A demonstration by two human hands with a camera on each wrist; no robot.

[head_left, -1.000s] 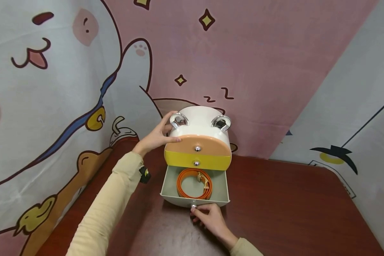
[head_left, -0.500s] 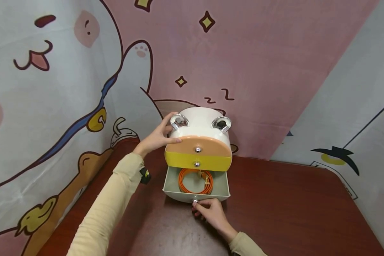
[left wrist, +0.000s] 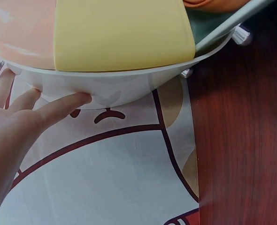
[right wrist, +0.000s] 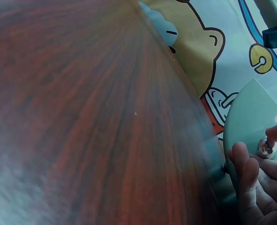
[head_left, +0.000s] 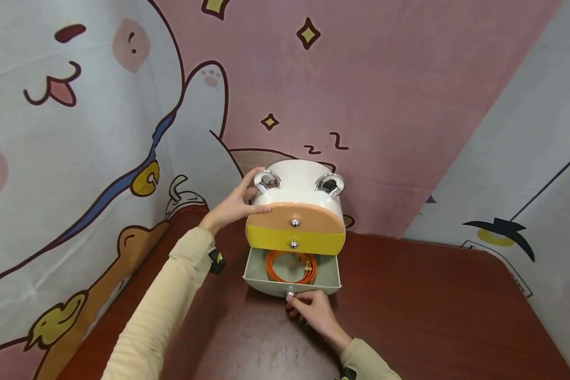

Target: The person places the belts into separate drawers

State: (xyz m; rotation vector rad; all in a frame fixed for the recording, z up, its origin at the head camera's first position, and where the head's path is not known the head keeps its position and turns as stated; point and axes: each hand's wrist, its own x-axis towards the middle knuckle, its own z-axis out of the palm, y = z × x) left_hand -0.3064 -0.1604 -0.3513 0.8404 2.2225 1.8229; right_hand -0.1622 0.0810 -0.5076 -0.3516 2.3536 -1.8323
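Observation:
In the head view a small white chest [head_left: 300, 177] with two silver ear-shaped trims has an orange upper drawer [head_left: 271, 219] and a yellow middle drawer [head_left: 268, 237], both in. Its grey-green bottom drawer [head_left: 266, 287] stands pulled out. A coiled orange belt [head_left: 270, 270] with a gold buckle lies in it. My right hand [head_left: 317, 314] pinches the drawer's silver knob [head_left: 290, 294] between thumb and finger; the knob also shows in the right wrist view. My left hand [head_left: 233, 207] rests against the chest's left side, fingers [left wrist: 65, 104] extended along its wall and thumb on the front edge.
The chest stands on a dark red-brown table [head_left: 423, 306], near its back edge. Behind hangs a pink and white cartoon cloth [head_left: 361, 79]. Black devices are strapped at both wrists, the left device [head_left: 216, 261] beside the chest.
The bottom drawer has slid partway in toward the chest, carrying the belt. My right hand has moved forward with its knob, while my left hand has stayed on the chest's side.

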